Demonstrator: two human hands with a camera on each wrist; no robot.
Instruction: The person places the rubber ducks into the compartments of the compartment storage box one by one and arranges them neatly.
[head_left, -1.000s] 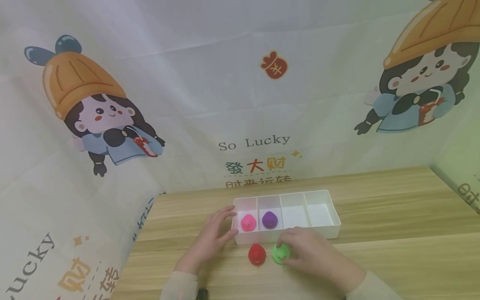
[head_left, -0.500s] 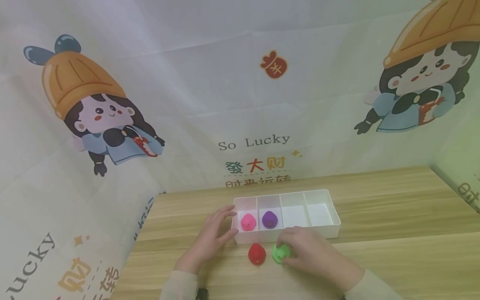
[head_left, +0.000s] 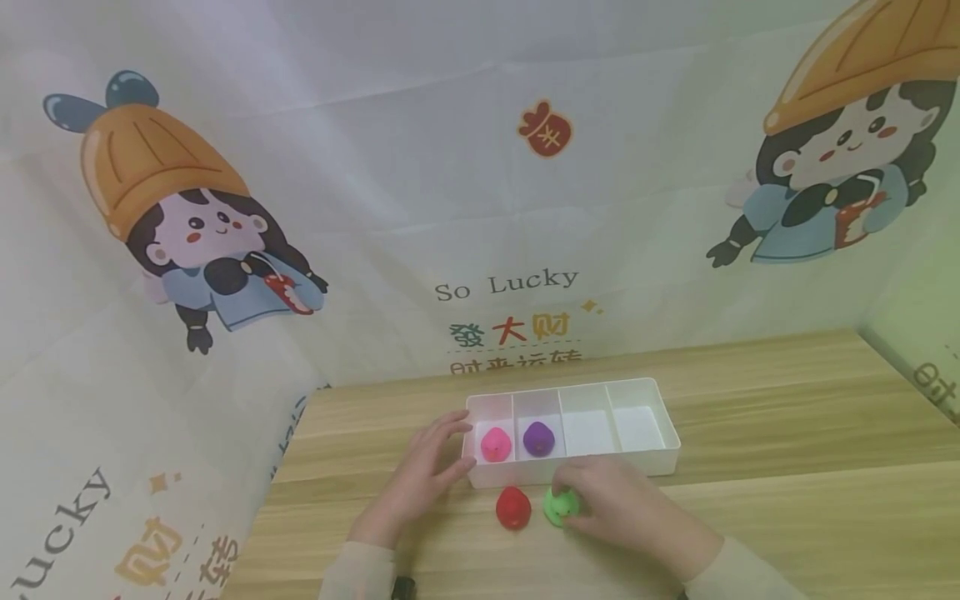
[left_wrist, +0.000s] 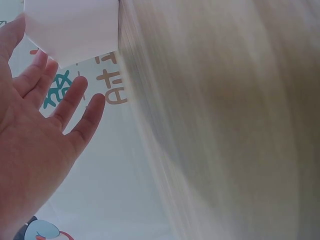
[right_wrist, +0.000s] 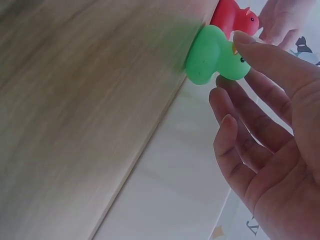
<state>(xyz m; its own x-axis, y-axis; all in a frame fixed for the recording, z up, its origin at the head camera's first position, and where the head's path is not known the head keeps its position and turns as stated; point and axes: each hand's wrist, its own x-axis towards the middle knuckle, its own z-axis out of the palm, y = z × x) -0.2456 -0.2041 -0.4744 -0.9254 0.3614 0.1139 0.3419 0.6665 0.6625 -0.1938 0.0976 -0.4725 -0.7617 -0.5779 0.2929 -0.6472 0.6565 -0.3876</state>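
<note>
My right hand [head_left: 622, 504] pinches a green rubber duck [head_left: 560, 507] by its head. In the right wrist view, the thumb lies at the beak of this green duck [right_wrist: 207, 55] and the other fingers are on its far side. Left of it a red rubber duck [head_left: 513, 508] sits on the table. Behind both is a white four-part box, with a pink duck [head_left: 496, 445] in its leftmost compartment and a purple duck [head_left: 538, 439] beside that. My left hand [head_left: 423, 467], fingers spread, rests at the left end of the box [left_wrist: 75, 30].
The two right compartments of the white box [head_left: 570, 470] hold no ducks. The wooden tabletop [head_left: 787, 417] extends on both sides, and a printed cloth [head_left: 375, 250] hangs behind its back edge. A small black object [head_left: 403, 588] shows near the left sleeve.
</note>
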